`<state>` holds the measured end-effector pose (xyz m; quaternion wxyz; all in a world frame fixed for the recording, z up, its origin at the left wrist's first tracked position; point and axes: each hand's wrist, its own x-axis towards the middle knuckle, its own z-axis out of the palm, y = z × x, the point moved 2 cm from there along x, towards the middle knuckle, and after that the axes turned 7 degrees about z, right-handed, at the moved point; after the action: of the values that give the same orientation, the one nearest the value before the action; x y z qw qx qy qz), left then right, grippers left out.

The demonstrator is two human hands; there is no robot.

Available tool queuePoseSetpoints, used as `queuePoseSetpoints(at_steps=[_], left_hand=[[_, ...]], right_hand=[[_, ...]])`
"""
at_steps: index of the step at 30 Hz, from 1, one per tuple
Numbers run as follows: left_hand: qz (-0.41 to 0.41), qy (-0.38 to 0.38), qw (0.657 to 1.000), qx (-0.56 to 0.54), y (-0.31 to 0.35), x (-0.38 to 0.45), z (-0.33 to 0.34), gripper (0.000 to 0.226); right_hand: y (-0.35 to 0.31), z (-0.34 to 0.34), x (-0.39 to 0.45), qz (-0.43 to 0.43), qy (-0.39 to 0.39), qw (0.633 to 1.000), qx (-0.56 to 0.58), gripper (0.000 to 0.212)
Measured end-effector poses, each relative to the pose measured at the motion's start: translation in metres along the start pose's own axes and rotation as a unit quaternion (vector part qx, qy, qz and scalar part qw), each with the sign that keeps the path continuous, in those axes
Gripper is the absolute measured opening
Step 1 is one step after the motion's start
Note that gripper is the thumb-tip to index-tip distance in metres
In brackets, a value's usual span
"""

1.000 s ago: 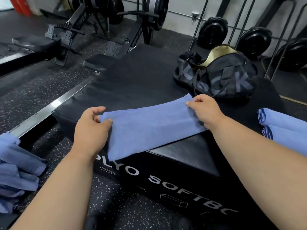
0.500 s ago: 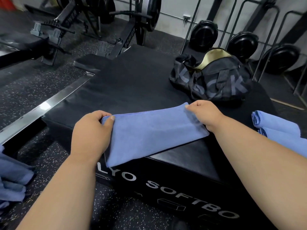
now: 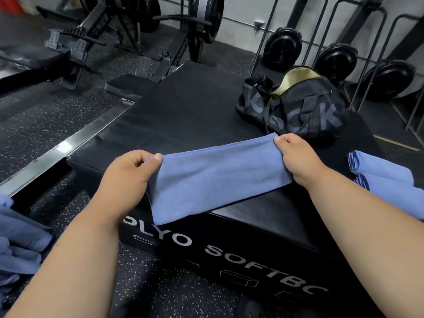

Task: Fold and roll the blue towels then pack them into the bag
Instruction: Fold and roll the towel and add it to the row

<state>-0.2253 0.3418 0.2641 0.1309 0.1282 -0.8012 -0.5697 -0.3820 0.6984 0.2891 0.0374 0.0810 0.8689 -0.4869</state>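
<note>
A blue towel [image 3: 218, 177], folded into a long strip, lies across the near corner of the black plyo soft box [image 3: 183, 118], its lower left end hanging over the box's edge. My left hand [image 3: 128, 177] pinches the strip's left end between thumb and fingers. My right hand [image 3: 296, 159] pinches its right end. The black duffel bag [image 3: 296, 111] sits on the box behind my right hand, its top open and showing a tan lining.
Two rolled blue towels [image 3: 385, 177] lie on the box at the right. A heap of loose blue towels [image 3: 18, 239] sits at the far left. Rowing machines [image 3: 128, 40] and weight plates on racks [image 3: 337, 58] stand behind on the speckled rubber floor.
Both hands have lifted the strip's far edge a little and drawn it taut between them. The view has shifted slightly; the bag and rolled towels have not moved.
</note>
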Motion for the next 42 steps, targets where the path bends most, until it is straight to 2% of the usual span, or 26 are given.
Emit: queuePoseSetpoints(at_steps=[3,5,8,15,25,32,37,42], left_hand=[[-0.03,-0.052,0.995,-0.077,-0.002,-0.003,-0.005,0.034],[-0.038,-0.061,0.996,-0.045,-0.006,-0.004,-0.006,0.032],[-0.042,-0.043,0.997,0.041,-0.015,-0.004,-0.005,0.035],[-0.016,0.014,0.991,0.131,-0.01,-0.006,0.002,0.028],[-0.037,0.087,0.978,0.184,-0.007,0.002,0.007,0.023],[-0.045,0.103,0.967,0.23,-0.01,0.007,0.011,0.025],[-0.021,0.117,0.955,0.272,-0.009,0.006,0.014,0.021],[-0.002,0.117,0.951,0.286,-0.011,0.008,0.015,0.017]], right_hand=[[0.001,-0.008,-0.001,0.001,-0.009,1.0,0.005,0.031],[0.004,-0.01,-0.003,0.009,-0.029,0.999,-0.014,0.038],[0.01,-0.008,-0.003,0.011,-0.041,0.997,-0.063,0.04],[0.007,0.003,0.003,-0.015,-0.029,0.993,-0.113,0.042],[0.003,0.018,0.025,-0.003,-0.056,0.987,-0.153,0.024],[0.007,0.02,0.031,0.003,-0.045,0.976,-0.214,0.025],[0.006,0.021,0.03,0.014,-0.04,0.975,-0.216,0.019],[0.006,0.02,0.03,0.021,-0.052,0.978,-0.199,0.024]])
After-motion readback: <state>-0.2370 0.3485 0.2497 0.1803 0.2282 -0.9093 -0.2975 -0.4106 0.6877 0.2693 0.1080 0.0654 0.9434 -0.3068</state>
